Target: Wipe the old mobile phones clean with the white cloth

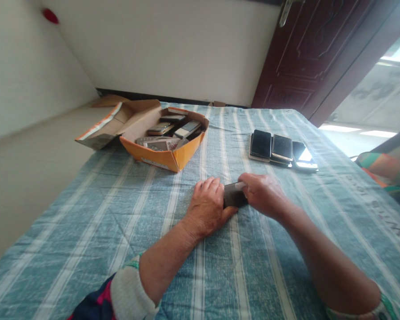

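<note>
A dark mobile phone lies flat on the striped cloth in front of me, its face grey with glare. My left hand grips its left end, fingers over the far side and thumb along the near edge. At the other end, my right hand is closed, its fingertips pressing a small whitish wipe onto the phone's surface. Most of that wipe is hidden under the fingers, so its exact kind is unclear.
An orange cardboard box, lid folded back, holds several old phones at the back left. More phones sit in small stacks at the back right, including a black one. Striped blue-green cloth covers the surface. Beyond stands a dark red door.
</note>
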Available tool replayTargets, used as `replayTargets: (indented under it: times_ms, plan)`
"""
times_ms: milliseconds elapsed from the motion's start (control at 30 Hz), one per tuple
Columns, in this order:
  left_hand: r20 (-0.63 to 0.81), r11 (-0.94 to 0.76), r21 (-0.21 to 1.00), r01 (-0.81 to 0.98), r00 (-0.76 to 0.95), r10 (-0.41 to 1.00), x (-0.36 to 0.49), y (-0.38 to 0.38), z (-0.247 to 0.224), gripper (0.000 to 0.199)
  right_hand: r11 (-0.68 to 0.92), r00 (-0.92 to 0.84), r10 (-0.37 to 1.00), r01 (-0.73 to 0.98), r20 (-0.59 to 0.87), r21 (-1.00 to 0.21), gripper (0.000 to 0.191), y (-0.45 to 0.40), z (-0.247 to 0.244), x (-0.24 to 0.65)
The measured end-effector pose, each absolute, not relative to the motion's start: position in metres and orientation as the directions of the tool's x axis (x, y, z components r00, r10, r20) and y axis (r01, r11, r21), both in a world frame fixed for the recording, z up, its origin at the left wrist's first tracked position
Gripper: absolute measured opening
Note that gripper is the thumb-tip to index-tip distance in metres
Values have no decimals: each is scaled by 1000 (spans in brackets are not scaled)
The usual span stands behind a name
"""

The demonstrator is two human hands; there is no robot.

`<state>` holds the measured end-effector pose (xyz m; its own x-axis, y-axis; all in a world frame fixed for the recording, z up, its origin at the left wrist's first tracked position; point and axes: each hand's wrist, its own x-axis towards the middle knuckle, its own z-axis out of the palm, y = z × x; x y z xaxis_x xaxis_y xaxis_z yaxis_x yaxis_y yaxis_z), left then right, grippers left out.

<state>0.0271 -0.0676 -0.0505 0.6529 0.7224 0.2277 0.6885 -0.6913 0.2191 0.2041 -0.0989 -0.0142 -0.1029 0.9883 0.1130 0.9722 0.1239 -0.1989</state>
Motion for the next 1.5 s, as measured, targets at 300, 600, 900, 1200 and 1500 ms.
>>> replayTargets:
  times_ms: [300,600,900,1200,1500]
  plan:
    - [226,-693,204,691,655,721,26,-67,-52,53,272,-275,961,959,-33,-75,10,-99,-18,185]
    - [266,-707,164,688,659,703,26,-68,-53,54,194,-210,962,975,-174,-105,12,-111,-3,190]
    - [263,-706,172,687,659,705,28,-69,-49,52,158,-150,987,972,56,-174,14,-115,7,213]
    - [237,-709,184,681,669,704,26,-66,-55,56,326,-328,945,940,-1,-99,12,-110,-22,179]
    - [235,-705,174,687,667,708,28,-69,-48,54,177,-191,981,949,-30,-260,16,-112,-2,213]
